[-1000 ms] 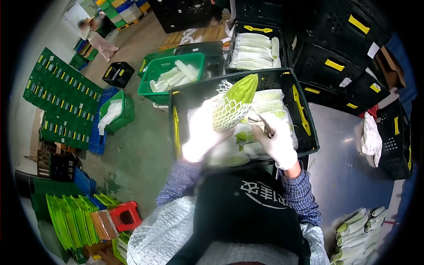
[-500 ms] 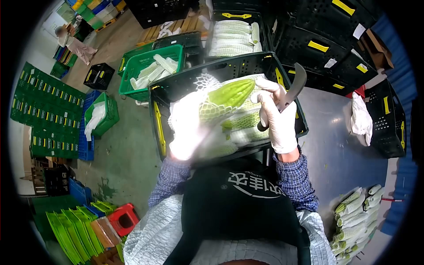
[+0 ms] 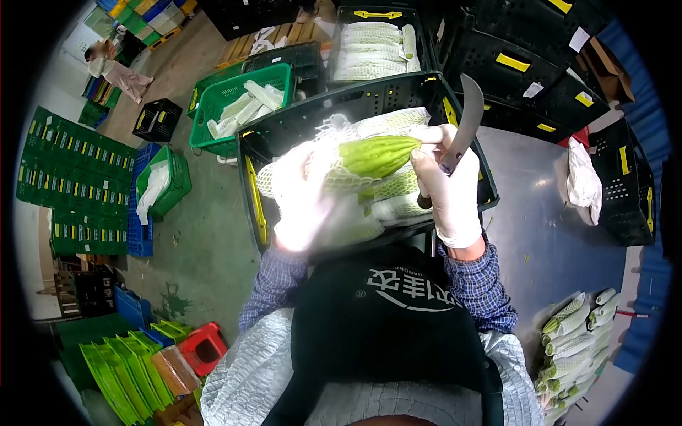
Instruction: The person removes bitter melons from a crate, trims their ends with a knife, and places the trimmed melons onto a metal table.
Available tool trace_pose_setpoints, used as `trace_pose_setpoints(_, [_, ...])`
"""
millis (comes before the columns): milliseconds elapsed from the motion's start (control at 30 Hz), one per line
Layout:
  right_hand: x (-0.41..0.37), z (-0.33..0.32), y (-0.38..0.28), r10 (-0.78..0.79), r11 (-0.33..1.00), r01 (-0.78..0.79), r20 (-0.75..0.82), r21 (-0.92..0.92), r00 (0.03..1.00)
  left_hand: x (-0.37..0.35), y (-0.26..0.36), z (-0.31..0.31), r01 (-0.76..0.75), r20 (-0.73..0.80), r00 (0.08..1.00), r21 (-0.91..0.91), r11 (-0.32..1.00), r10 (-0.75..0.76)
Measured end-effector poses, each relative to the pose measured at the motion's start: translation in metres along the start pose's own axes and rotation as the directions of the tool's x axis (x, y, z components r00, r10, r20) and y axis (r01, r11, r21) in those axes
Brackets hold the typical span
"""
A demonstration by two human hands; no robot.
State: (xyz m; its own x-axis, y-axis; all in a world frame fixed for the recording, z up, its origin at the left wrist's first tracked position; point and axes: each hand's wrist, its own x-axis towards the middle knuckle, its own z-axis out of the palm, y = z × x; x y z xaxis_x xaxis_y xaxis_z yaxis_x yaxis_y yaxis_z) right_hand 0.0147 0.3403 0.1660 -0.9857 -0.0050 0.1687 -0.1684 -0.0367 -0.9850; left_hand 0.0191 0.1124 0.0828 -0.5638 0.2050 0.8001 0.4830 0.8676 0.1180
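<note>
In a white glove, my left hand [image 3: 302, 188] is wrapped round a pale green ridged bitter melon [image 3: 380, 156], partly inside a white foam net sleeve [image 3: 334, 135]. Glare washes out much of this hand. My gloved right hand [image 3: 455, 192] grips a knife [image 3: 470, 117] with a curved blade pointing up and away. The thumb and forefinger of that hand are at the melon's bare tip. Beneath both hands, more netted bitter melons [image 3: 398, 206] lie in a black crate [image 3: 291, 131] with yellow handles.
Behind stands another crate of netted melons [image 3: 373, 50]. A green basket [image 3: 206, 138] at left holds white foam nets. Stacked black crates [image 3: 511, 39] rise at back right; several netted melons [image 3: 575, 348] are piled at lower right. Another person [image 3: 117, 74] is far left.
The melon has shifted slightly right and its tip now meets my right fingers. The knife blade has turned more upright. The distant person has raised an arm.
</note>
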Motion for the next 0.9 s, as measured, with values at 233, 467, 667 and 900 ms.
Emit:
trace_pose_setpoints(233, [0.006, -0.003, 0.008, 0.058, 0.990, -0.057, -0.004, 0.130, 0.998, -0.001, 0.005, -0.001, 0.010, 0.029, 1.000, 0.018, 1.000, -0.011])
trace_pose_setpoints(467, [0.011, -0.005, 0.013, 0.166, 0.961, -0.157, -0.021, 0.225, 0.986, -0.001, 0.008, 0.003, 0.121, 0.108, 0.988, -0.096, 0.988, -0.110])
trace_pose_setpoints(667, [0.014, -0.007, 0.019, 0.174, 0.957, -0.167, -0.008, 0.237, 0.985, -0.004, 0.011, 0.016, 0.273, 0.120, 0.959, -0.149, 0.950, -0.257])
trace_pose_setpoints(900, [0.015, -0.014, 0.020, 0.282, 0.944, -0.281, 0.019, 0.174, 0.959, 0.000, 0.012, 0.015, 0.480, 0.345, 0.868, -0.403, 0.779, -0.357])
